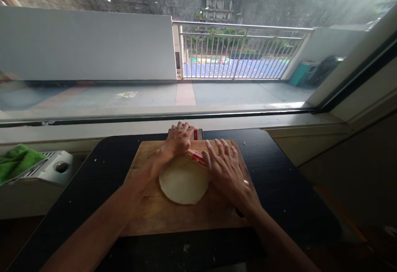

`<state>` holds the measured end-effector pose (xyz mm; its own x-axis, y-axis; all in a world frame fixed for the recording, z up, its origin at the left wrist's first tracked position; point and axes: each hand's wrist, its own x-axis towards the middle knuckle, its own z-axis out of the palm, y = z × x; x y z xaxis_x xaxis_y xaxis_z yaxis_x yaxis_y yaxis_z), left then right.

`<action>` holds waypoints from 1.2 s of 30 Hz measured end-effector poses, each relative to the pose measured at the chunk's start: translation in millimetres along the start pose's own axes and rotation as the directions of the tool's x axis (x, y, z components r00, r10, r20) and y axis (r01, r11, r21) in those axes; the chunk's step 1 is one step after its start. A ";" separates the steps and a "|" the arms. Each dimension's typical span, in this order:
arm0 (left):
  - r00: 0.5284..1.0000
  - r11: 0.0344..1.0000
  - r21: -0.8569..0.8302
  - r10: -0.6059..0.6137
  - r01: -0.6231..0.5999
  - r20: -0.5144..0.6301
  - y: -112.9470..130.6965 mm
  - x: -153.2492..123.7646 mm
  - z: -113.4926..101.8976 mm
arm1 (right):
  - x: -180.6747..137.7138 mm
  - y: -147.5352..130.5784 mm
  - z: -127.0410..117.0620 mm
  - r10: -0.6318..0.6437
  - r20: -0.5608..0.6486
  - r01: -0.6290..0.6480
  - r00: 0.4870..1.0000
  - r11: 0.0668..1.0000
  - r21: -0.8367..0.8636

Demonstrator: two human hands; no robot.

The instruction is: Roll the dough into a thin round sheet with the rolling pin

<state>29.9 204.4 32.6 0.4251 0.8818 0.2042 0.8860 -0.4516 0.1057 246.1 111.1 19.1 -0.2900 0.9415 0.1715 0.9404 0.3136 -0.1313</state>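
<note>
A round, flat sheet of dough point(183, 185) lies on a wooden cutting board point(145, 218). Across its far edge runs a rolling pin point(197, 157) with a red and white label, slanting between my hands and mostly covered by them. My left hand point(179, 138) rests over the pin's far left part, fingers stretched forward and a little bent. Over the right part lies my right hand point(223, 165), its fingers spread and palm down. A pale tip of something shows beside the right hand's outer edge. Neither palm's underside is visible.
The board rests on a black table point(279, 189) with small pale crumbs. Behind it, a dark flat item with a red stripe point(195, 134) is partly hidden by my left hand. A green cloth point(20, 162) drapes over a white appliance point(58, 168). A window sill point(223, 123) borders the far side.
</note>
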 end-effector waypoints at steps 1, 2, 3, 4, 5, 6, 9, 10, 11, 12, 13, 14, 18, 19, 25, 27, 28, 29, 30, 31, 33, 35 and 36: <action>1.000 1.000 0.001 -0.004 0.003 0.004 0.9 4.7 -0.4 | 5.1 4.3 0.3 0.009 0.005 -0.009 1.000 1.000 0.001; 1.000 1.000 0.004 -0.011 0.011 0.010 2.2 9.5 -1.1 | 10.2 8.8 0.1 0.007 0.016 -0.007 1.000 1.000 -0.006; 1.000 1.000 0.008 -0.021 0.021 0.017 3.8 14.1 -2.0 | 15.1 13.2 -0.8 -0.006 0.031 0.007 0.999 1.000 -0.021; 0.999 0.999 0.014 -0.032 0.032 0.026 5.5 18.3 -3.0 | 19.4 17.0 -2.2 -0.026 0.049 0.028 0.998 0.999 -0.040; 0.999 0.999 0.019 -0.041 0.040 0.034 7.1 22.0 -4.2 | 22.6 20.0 -3.9 -0.045 0.069 0.049 0.997 0.997 -0.060; 0.998 0.999 0.021 -0.045 0.044 0.041 8.5 24.8 -5.4 | 24.5 21.7 -5.7 -0.063 0.090 0.070 0.994 0.994 -0.079; 0.997 0.999 0.019 -0.045 0.044 0.057 9.6 23.7 -7.5 | 20.5 18.6 -9.1 -0.085 0.136 0.098 0.987 0.991 -0.090; 0.997 0.999 0.019 -0.042 0.041 0.066 8.7 19.4 -7.1 | 16.0 14.9 -9.2 -0.091 0.142 0.103 0.986 0.991 -0.080; 0.996 0.999 0.022 -0.042 0.040 0.076 7.1 12.9 -5.9 | 10.5 10.3 -8.9 -0.097 0.145 0.108 0.985 0.992 -0.068; 0.995 0.999 0.028 -0.043 0.041 0.084 5.2 4.6 -4.0 | 4.4 5.4 -8.3 -0.099 0.140 0.108 0.985 0.993 -0.057; 0.995 0.998 0.038 -0.044 0.041 0.089 3.0 -5.1 -1.4 | -1.9 0.5 -7.5 -0.099 0.129 0.106 0.987 0.993 -0.048; 0.995 0.998 0.047 -0.048 0.044 0.086 0.9 -15.4 1.7 | -7.7 -3.8 -6.7 -0.104 0.111 0.109 0.988 0.993 -0.042; 0.993 0.993 0.051 -0.112 0.110 0.028 -2.7 -46.9 12.3 | -17.9 -8.8 -2.5 -0.146 0.039 0.147 0.988 0.989 -0.027; 0.991 0.990 0.043 -0.136 0.135 0.014 -2.1 -49.5 13.5 | -16.3 -6.9 -1.1 -0.146 0.031 0.147 0.989 0.989 -0.025; 0.967 0.967 -0.006 -0.255 0.255 -0.006 6.2 -32.4 12.4 | 19.8 11.4 1.0 -0.055 0.048 0.056 0.997 0.998 -0.026; 0.953 0.954 -0.018 -0.300 0.300 -0.035 7.2 -24.7 13.5 | 36.9 16.9 -1.2 -0.016 0.046 0.016 0.999 1.000 0.000; 0.945 0.946 -0.022 -0.324 0.323 -0.054 7.1 -21.3 14.4 | 45.6 19.5 -2.3 -0.002 0.048 0.002 0.999 1.000 0.017; 0.936 0.939 -0.026 -0.344 0.343 -0.073 6.8 -18.0 15.4 | 54.1 22.1 -3.2 0.008 0.055 -0.010 0.998 0.999 0.032; 0.928 0.932 -0.031 -0.362 0.360 -0.089 6.3 -14.7 16.1 | 62.2 24.6 -3.9 0.012 0.060 -0.015 0.998 0.999 0.042; 0.922 0.927 -0.034 -0.375 0.373 -0.102 5.9 -11.5 16.6 | 69.4 26.9 -4.4 0.018 0.065 -0.021 0.998 0.999 0.049; 0.916 0.922 -0.035 -0.388 0.387 -0.103 5.7 -6.3 16.4 | 79.6 30.1 -5.1 0.031 0.072 -0.035 0.997 0.998 0.058; 0.919 0.921 -0.031 -0.389 0.388 -0.067 7.1 -5.8 15.4 | 82.0 30.4 -6.0 0.048 0.086 -0.052 0.995 0.997 0.054; 0.923 0.924 -0.026 -0.383 0.382 -0.039 8.4 -8.4 15.1 | 79.7 29.3 -6.6 0.052 0.097 -0.056 0.994 0.997 0.045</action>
<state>36.6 195.2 17.1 0.0458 0.9814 0.1863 0.9760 -0.0838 0.2012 251.7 194.6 35.4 -0.2567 0.9640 0.0688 0.9464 0.2651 -0.1844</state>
